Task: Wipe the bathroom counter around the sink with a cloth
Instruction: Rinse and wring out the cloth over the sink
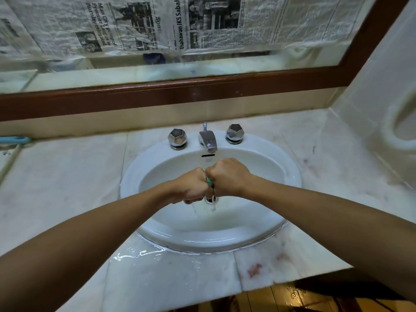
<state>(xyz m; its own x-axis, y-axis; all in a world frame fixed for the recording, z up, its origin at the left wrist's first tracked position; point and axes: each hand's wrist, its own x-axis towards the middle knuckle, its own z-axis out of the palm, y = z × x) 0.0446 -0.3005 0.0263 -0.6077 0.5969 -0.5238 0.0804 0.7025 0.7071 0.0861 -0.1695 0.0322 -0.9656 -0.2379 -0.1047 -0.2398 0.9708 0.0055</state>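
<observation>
Over the white oval sink [290,176], both of my fists are pressed together around a green cloth [210,182]. Only a small strip of the cloth shows between them. My left hand [191,188] grips one end and my right hand [227,176] grips the other, just in front of the chrome spout [209,140]. Water drips from the cloth toward the drain [211,200]. The pale marble counter [67,188] surrounds the sink, with a wet streak [137,254] at the front left.
Two faceted chrome tap knobs [177,138] [234,133] flank the spout. A blue handle [15,140] lies at the counter's far left. A wood-framed mirror [180,70] covered with newspaper stands behind. A white round fixture [398,122] is on the right wall. The counter's front edge [270,287] is close.
</observation>
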